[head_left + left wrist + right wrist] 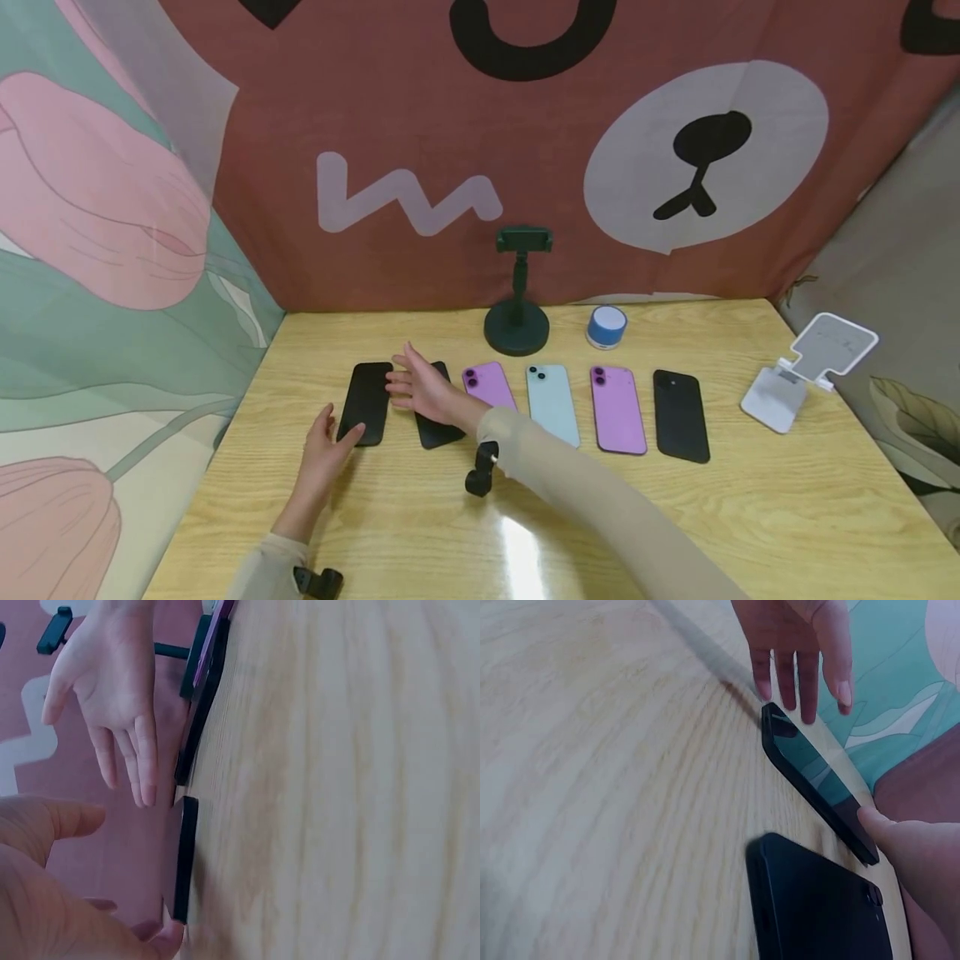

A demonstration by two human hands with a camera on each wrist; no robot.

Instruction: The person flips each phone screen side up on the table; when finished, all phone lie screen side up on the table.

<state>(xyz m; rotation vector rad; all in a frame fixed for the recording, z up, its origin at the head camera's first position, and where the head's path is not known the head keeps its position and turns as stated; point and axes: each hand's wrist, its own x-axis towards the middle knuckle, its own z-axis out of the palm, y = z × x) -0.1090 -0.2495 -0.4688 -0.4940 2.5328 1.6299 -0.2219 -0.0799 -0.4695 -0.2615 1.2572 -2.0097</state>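
The leftmost black phone [366, 404] lies on the wooden table, its dark glossy face up in the right wrist view. My left hand [322, 454] is at its lower left, fingers spread and thumb by the near edge. On the phone's other side, my right hand [429, 390] hovers with fingers extended and palm turned inward, fingertips close to the phone's upper right. Neither hand grips anything. Under the right hand lies a second black phone [437, 433], partly hidden, its back up with a camera bump [874, 894].
Rightward in the row lie a purple phone [489, 385], a light blue phone [552, 404], another purple phone [618, 410] and a black one [681, 417]. Behind stand a dark green phone holder [517, 327] and a blue-white cylinder [606, 327]. A white folding stand [776, 400] is far right.
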